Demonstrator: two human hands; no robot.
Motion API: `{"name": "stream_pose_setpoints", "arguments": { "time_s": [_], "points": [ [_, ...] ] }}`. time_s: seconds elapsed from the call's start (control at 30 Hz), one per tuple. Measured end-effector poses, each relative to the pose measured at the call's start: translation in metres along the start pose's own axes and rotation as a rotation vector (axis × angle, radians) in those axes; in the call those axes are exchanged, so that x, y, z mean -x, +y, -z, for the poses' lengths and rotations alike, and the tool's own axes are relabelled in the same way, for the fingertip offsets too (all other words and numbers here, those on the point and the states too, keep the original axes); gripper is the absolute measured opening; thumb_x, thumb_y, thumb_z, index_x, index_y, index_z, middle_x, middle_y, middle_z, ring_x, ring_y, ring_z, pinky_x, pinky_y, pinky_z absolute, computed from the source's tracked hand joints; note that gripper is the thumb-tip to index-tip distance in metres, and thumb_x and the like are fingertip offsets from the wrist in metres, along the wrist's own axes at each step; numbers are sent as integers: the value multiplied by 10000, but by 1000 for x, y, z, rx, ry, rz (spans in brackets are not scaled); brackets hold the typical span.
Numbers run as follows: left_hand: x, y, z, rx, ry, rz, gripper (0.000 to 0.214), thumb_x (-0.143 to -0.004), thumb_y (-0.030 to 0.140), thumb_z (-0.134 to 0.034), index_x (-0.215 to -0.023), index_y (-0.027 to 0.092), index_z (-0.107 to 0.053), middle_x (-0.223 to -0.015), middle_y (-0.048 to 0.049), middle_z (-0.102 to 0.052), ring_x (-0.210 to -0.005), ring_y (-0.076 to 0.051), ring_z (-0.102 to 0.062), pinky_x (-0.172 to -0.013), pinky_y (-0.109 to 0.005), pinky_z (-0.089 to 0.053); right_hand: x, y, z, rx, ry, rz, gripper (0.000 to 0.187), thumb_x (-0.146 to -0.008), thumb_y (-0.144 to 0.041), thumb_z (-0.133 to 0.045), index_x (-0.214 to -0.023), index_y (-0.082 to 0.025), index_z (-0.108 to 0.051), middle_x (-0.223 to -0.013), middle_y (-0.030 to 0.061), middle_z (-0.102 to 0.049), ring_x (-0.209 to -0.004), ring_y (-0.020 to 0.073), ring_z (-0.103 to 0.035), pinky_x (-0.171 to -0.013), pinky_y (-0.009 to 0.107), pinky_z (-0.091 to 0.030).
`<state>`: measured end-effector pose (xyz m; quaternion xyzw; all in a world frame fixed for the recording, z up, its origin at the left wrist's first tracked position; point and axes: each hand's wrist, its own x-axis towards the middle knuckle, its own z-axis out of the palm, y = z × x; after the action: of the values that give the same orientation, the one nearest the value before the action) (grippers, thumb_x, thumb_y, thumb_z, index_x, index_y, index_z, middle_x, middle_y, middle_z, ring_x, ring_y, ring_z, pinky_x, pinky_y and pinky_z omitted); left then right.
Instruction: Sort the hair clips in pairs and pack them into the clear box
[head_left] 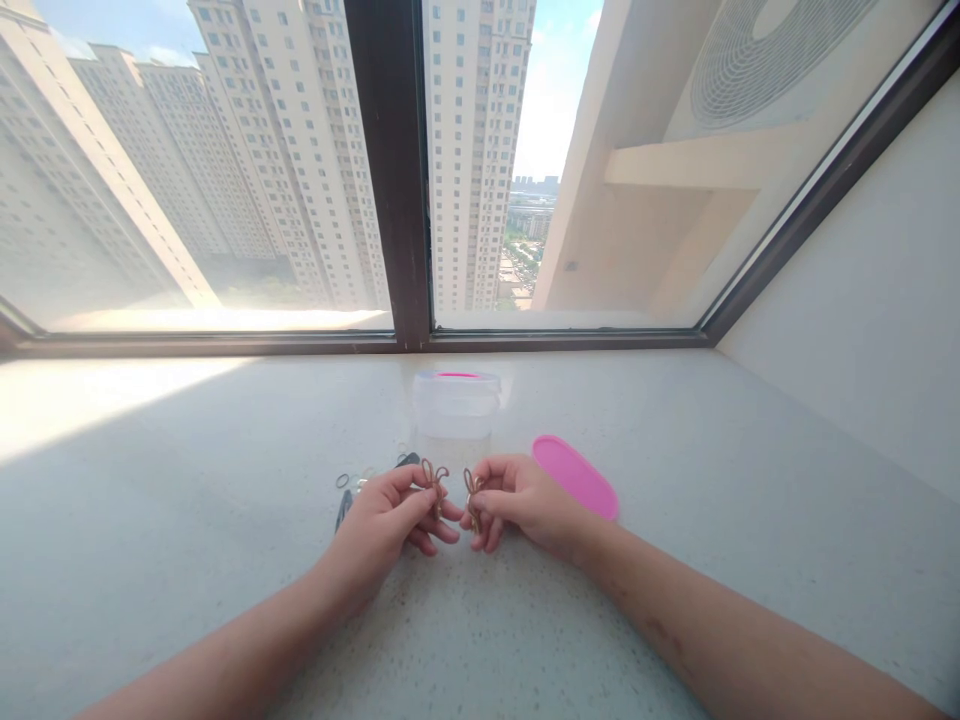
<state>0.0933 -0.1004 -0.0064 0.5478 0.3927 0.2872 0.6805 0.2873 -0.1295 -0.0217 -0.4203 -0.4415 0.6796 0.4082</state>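
Note:
My left hand (394, 512) pinches a brownish-gold, bow-shaped hair clip (436, 476) between thumb and forefinger. Close beside it, my right hand (514, 497) grips a similar bow-shaped hair clip (472, 487) the same way. The two clips are held upright, a small gap apart, above the pale countertop, and the fingers cover their lower parts. Left of and behind my left hand lie small rings that look like hair ties (343, 481) and dark clip-like pieces (344, 507), partly hidden by that hand.
A clear plastic box (456, 408) with a pink spot at its top edge stands behind my hands. An oval pink lid (576, 476) lies beside my right wrist. The speckled countertop (480, 640) ends at a dark window frame (409, 345), with a white wall (862, 290) on the right.

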Motion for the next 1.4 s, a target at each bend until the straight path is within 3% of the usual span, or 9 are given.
{"name": "stream_pose_setpoints", "arguments": {
  "time_s": [0.33,0.5,0.73,0.93,1.17,1.4],
  "points": [
    [1,4,-2,-12,66,25,163,-850,294,-572,-772,151,-571,-753,-89,-757,-590,-160,-696,-497,-214,-501,2,1,1,-3,-12,-16,231,-684,-265,-691,-803,-132,-544,-727,79,-709,-590,190,-700,-469,225,-519],
    [0,1,-1,-31,39,29,162,-849,287,-564,-772,145,-574,-754,-99,-758,-601,-168,-702,-502,-217,-510,3,0,1,-9,-15,-14,179,-672,-211,-659,-791,-131,-553,-717,73,-710,-580,181,-697,-472,219,-521],
    [-2,3,-2,-59,53,21,140,-849,258,-528,-825,131,-583,-754,-93,-752,-490,-130,-664,-373,-151,-395,1,2,1,3,-2,13,146,-683,-186,-637,-788,-130,-552,-727,70,-709,-572,169,-693,-466,206,-521],
    [-1,2,-1,-48,38,2,152,-857,272,-549,-795,136,-577,-756,-94,-756,-541,-139,-681,-422,-168,-444,-1,3,0,8,7,20,182,-701,-224,-681,-789,-130,-551,-685,61,-698,-561,174,-691,-456,208,-518],
    [-1,1,0,13,57,48,146,-872,265,-553,-809,139,-591,-774,-88,-764,-672,-163,-723,-593,-233,-550,-2,2,0,6,26,42,199,-710,-225,-699,-803,-137,-547,-606,25,-667,-561,168,-685,-475,211,-522],
    [-3,0,2,50,58,49,140,-877,276,-567,-835,144,-590,-800,-82,-764,-690,-170,-731,-608,-241,-553,-2,5,2,-23,-15,93,227,-695,-158,-699,-877,-137,-565,-723,28,-662,-626,161,-682,-512,226,-533]
  ]
}}
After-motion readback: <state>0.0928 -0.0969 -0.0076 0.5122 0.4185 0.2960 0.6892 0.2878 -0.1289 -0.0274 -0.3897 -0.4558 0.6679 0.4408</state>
